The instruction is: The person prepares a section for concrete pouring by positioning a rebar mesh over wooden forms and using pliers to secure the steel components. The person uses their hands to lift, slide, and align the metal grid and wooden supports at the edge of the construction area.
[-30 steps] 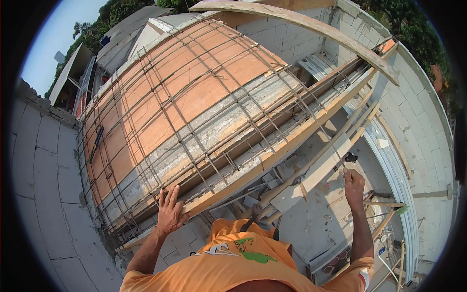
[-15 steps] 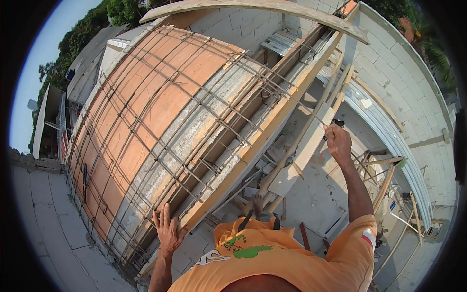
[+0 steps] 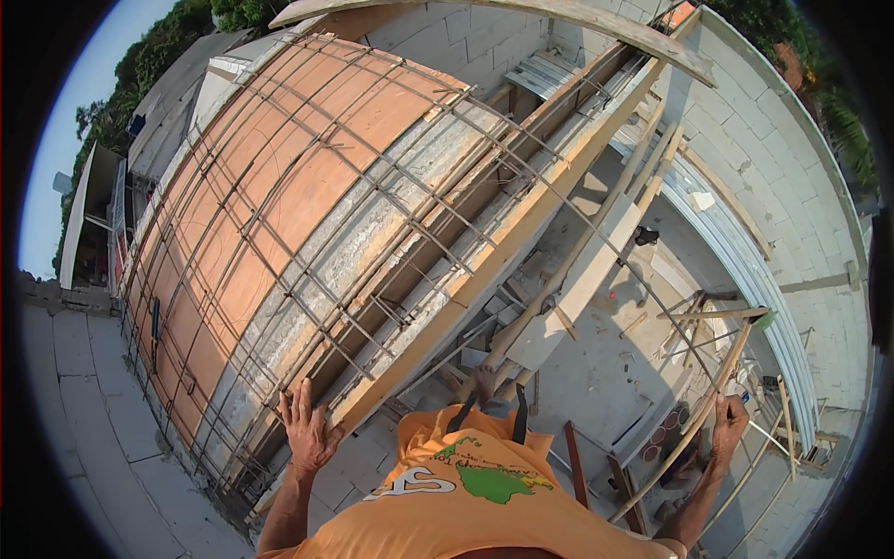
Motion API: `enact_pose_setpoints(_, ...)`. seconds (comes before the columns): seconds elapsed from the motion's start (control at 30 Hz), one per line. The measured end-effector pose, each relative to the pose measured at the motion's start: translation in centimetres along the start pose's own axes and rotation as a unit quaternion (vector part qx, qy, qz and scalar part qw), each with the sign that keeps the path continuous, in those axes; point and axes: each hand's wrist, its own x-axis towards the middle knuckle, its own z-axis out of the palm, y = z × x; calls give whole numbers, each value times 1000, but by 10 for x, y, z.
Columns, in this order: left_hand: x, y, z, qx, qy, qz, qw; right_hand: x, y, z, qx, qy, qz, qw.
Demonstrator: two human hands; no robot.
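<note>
My right hand (image 3: 731, 424) is closed round the end of a long thin steel rod (image 3: 643, 281). The rod slants from the rebar grid (image 3: 326, 143) across the timber edge and out over the lower floor. My left hand (image 3: 309, 430) lies with fingers spread on the near end of the formwork edge, beside the trough. Crossed bars of the grid cover orange-brown boards (image 3: 307, 186) and a grey concrete-stained strip (image 3: 372, 214).
A yellowish timber beam (image 3: 447, 321) borders the trough. A plank (image 3: 521, 11) spans the far end. Poles, boards and scaffold timbers stand over the lower floor (image 3: 596, 373) at right. Block walls (image 3: 745, 140) enclose it; a dark tool (image 3: 155, 326) rests on the grid's left side.
My right hand has moved down and to the right, drawing the rod's end out over the lower floor. The left hand stays on the formwork edge. The view has shifted slightly.
</note>
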Motion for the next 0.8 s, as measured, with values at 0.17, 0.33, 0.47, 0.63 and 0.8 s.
enact_pose_setpoints(0.17, 4, 2, 0, 9, 5, 13, 1000, -41, 37, -50, -10, 34, 71, 997)
enact_pose_setpoints(0.33, 7, 8, -4, -4, -13, -5, 1000, -60, 54, -60, -14, 45, 98, 994)
enact_pose_setpoints(0.47, 7, 7, -3, -10, -16, 0, 1000, -64, 59, -60, -13, 38, 127, 991)
enact_pose_setpoints(0.63, 3, 6, -2, -9, -16, 1, 1000, -45, 92, -49, -15, 57, 82, 995)
enact_pose_setpoints(0.8, 5, 7, -6, -15, -19, 1, 1000, -23, 109, -51, -20, 31, 78, 996)
